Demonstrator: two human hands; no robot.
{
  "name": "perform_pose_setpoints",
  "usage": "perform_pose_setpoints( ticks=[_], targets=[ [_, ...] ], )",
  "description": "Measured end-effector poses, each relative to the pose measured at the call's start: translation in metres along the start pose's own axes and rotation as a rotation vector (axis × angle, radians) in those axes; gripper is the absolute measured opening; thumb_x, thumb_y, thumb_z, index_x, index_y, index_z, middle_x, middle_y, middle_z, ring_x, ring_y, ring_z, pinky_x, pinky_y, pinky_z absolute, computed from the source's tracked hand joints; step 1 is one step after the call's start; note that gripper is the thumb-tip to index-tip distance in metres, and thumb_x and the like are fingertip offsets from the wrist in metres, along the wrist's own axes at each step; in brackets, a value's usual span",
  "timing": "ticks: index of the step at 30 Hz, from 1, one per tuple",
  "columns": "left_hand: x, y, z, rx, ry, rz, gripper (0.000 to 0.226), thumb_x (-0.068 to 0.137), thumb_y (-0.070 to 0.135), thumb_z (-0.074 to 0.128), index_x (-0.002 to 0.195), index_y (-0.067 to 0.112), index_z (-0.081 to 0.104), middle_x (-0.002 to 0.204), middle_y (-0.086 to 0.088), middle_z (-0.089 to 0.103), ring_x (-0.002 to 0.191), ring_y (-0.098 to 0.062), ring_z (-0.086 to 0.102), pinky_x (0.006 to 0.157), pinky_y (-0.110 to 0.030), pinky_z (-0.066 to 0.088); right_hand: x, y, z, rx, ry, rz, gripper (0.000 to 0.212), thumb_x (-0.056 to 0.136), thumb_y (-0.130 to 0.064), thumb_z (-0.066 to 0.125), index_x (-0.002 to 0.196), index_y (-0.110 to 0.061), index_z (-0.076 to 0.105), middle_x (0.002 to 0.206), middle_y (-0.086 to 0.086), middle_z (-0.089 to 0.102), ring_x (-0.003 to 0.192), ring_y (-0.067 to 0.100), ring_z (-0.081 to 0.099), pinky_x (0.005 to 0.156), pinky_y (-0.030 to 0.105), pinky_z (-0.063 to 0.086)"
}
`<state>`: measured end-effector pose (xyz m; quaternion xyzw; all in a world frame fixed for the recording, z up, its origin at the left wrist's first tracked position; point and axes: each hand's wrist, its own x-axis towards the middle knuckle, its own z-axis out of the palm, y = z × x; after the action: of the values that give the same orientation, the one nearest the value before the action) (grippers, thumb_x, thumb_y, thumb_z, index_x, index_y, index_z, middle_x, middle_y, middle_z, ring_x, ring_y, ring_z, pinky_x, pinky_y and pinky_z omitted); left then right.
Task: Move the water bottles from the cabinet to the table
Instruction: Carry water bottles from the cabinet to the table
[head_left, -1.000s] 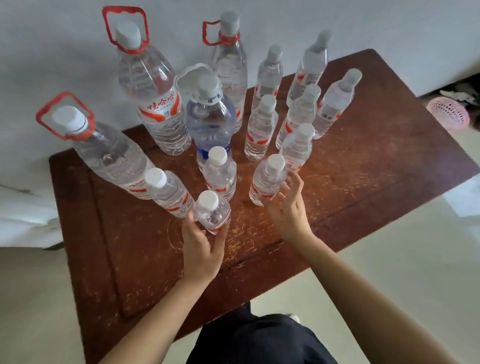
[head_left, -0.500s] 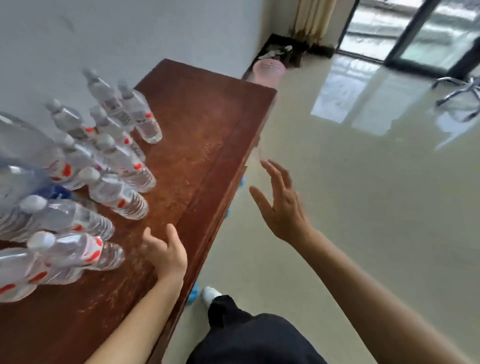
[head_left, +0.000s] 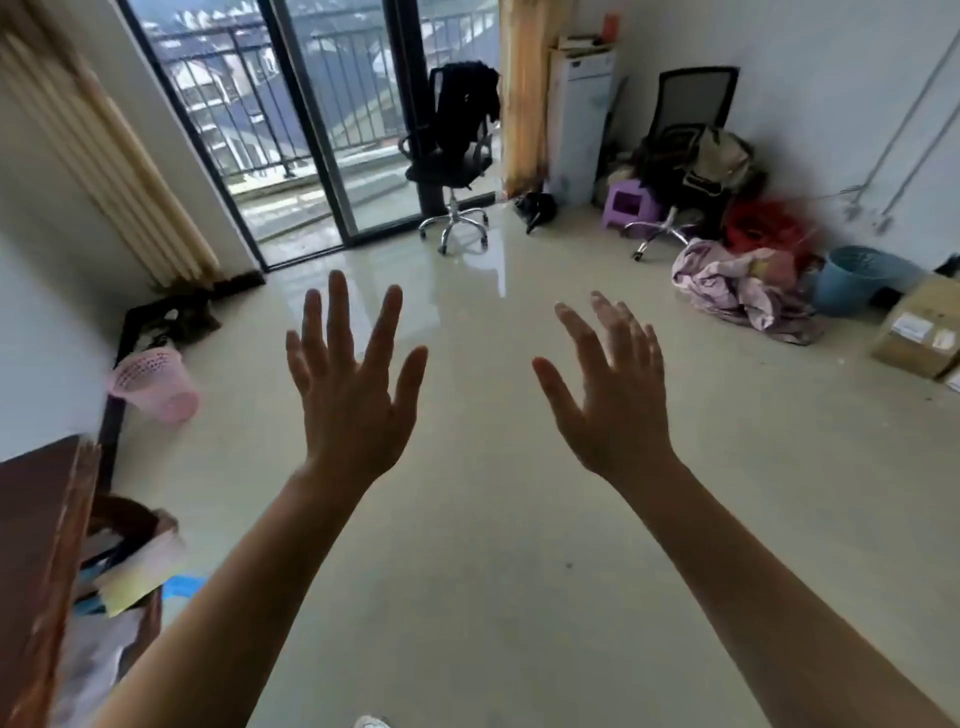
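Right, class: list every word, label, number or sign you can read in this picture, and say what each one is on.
No text here can be read.
Cardboard box on the floor at the right: white stickers on top, print too small and blurred to read.
Tall white carton beside the curtain: faint marks near its top, too blurred to read.

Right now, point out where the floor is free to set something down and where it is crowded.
Free: the wide floor between the table and the box, and the strip from the basket to the chair at the door. Crowded: the far right corner, with stool, cloth pile and bin.
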<state>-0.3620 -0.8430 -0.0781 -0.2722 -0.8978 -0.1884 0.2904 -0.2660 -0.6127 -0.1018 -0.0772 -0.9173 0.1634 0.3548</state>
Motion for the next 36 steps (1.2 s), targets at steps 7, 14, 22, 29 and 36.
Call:
perform_pose_setpoints(
  ticks=[7,14,22,29,36],
  targets=[
    [0.125,0.148,0.076,-0.085,-0.024,0.291,0.061,0.105,0.056,0.027,0.16,0.03,0.022,0.169,-0.016,0.001,0.155,-0.037,-0.002,0.12,-0.065,0.009,0.05,0.147,-0.091,-0.258,0.236,0.137,0.059,0.105,-0.053,0.043,0.154,-0.021,0.039,0.161,0.015,0.033,0.151,0.036,0.027,0.121,0.059,0.02],
    [0.242,0.295,0.177,-0.307,-0.058,0.491,0.061,0.102,0.058,0.026,0.157,0.031,0.029,0.169,-0.011,0.008,0.155,-0.036,0.002,0.12,-0.067,0.009,0.091,0.28,-0.178,-0.535,0.348,0.309,0.058,0.103,-0.05,0.046,0.154,-0.023,0.041,0.163,0.013,0.031,0.152,0.036,0.024,0.12,0.062,0.02],
    [0.294,0.511,0.256,-0.644,-0.198,0.761,0.062,0.102,0.061,0.019,0.158,0.035,0.028,0.17,-0.005,0.008,0.155,-0.033,0.001,0.119,-0.067,0.008,0.053,0.384,-0.284,-0.862,0.456,0.566,0.06,0.104,-0.054,0.041,0.156,-0.026,0.035,0.165,0.01,0.028,0.153,0.035,0.022,0.121,0.063,0.019],
    [0.251,0.705,0.284,-0.803,-0.312,1.013,0.064,0.102,0.061,0.016,0.159,0.033,0.024,0.17,-0.004,0.005,0.156,-0.032,-0.001,0.119,-0.066,0.01,-0.031,0.46,-0.378,-1.113,0.593,0.755,0.056,0.103,-0.053,0.044,0.151,-0.023,0.042,0.159,0.014,0.036,0.148,0.039,0.031,0.119,0.056,0.02],
    [0.214,0.896,0.308,-0.822,-0.327,1.129,0.068,0.1,0.064,0.012,0.16,0.032,0.02,0.17,-0.005,0.001,0.156,-0.03,-0.006,0.121,-0.064,0.006,-0.09,0.585,-0.478,-1.171,0.652,0.836,0.059,0.102,-0.051,0.047,0.151,-0.02,0.044,0.159,0.017,0.036,0.148,0.04,0.031,0.119,0.062,0.023]
  ],
)
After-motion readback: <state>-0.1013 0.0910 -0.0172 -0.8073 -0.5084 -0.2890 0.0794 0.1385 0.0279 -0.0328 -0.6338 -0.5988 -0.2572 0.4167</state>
